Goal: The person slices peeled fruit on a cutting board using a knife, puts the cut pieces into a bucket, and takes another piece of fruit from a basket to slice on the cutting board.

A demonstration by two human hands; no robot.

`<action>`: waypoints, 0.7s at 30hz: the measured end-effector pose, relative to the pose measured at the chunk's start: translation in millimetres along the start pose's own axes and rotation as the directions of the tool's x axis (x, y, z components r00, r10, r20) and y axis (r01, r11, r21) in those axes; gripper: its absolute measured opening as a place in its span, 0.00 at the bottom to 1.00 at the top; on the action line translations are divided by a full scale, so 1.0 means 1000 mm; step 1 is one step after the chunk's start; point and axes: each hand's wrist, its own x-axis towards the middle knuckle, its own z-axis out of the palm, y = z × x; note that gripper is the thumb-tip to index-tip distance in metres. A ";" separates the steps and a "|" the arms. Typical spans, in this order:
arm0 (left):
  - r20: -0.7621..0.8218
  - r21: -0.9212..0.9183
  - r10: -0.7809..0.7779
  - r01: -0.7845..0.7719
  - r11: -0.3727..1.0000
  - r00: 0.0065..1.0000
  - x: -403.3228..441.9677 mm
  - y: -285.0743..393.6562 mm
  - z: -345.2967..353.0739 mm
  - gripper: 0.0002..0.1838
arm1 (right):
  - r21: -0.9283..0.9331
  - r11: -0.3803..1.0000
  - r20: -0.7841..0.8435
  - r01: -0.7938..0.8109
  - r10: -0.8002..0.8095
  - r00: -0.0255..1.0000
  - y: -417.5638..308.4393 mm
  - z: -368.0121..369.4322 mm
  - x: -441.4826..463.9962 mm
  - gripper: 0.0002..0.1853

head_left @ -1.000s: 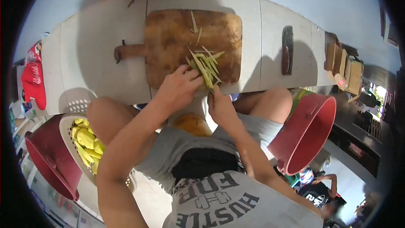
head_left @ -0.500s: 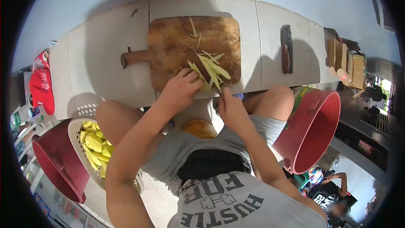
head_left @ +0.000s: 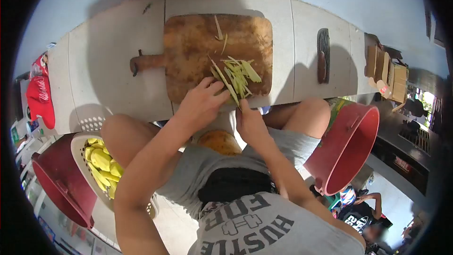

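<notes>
A wooden cutting board [head_left: 198,42] with a handle on its left lies on the tiled surface. Thin green strips [head_left: 239,76] are heaped near its lower right part, and a few more lie near its top. My left hand [head_left: 205,100] is at the board's lower edge, fingers curled and pressed on green pieces beside the heap. My right hand [head_left: 251,122] is closed around the handle of a knife at the near edge. The narrow blade [head_left: 231,89] points up and left along the strips, close to my left fingertips.
A striped dark object [head_left: 323,56] lies right of the board. A basket [head_left: 79,158] of yellow-green slices stands at the left beside a red tub [head_left: 61,179]. Another red tub [head_left: 354,151] is at the right, cardboard boxes [head_left: 398,82] beyond. A person [head_left: 356,215] is at the lower right.
The heap of strips has spread, with several pieces now farther right on the board. Both hands have shifted only slightly, and the knife is still in my right hand. The camera view has moved a little.
</notes>
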 end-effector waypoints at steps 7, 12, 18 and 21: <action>0.007 0.003 0.019 -0.019 1.000 1.000 -0.005 -0.002 0.002 0.20 | 0.011 0.998 0.052 -0.059 0.059 0.997 -0.021 -0.032 -0.016 0.08; 0.008 -0.008 0.023 -0.023 1.000 1.000 -0.003 -0.001 -0.001 0.19 | 0.035 0.998 0.060 -0.056 0.054 0.997 -0.014 -0.023 -0.022 0.09; 0.042 -0.002 0.009 -0.009 1.000 0.999 -0.010 -0.001 0.004 0.18 | 0.016 1.000 -0.024 0.003 -0.003 1.000 0.002 0.008 0.005 0.13; 0.014 0.029 0.016 -0.016 0.999 1.000 -0.003 0.001 -0.002 0.18 | 0.130 0.991 -0.034 0.032 -0.028 0.999 0.008 -0.001 0.006 0.15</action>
